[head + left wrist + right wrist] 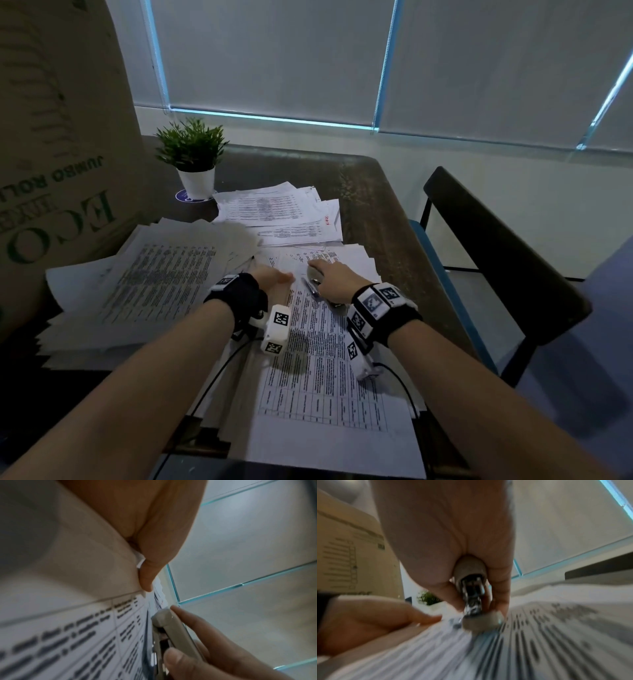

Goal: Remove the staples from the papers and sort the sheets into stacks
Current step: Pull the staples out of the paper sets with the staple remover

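Fingers of right hand (334, 279) clasp chrome-and-grey staple remover (473, 588); left hand (274, 278) flat on printed sheet (325, 370).

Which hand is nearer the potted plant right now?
Left. The left hand presses the papers on the side toward the potted plant; the right hand, holding the staple remover, sits farther right.

My head camera looks forward and down over the tabletop (394, 212) from above. Each wrist camera sits very close, low over the printed sheet (325, 377), facing along its hand. All three share the staple remover (169, 627) in my right hand (334, 279), beside my left hand (274, 279).
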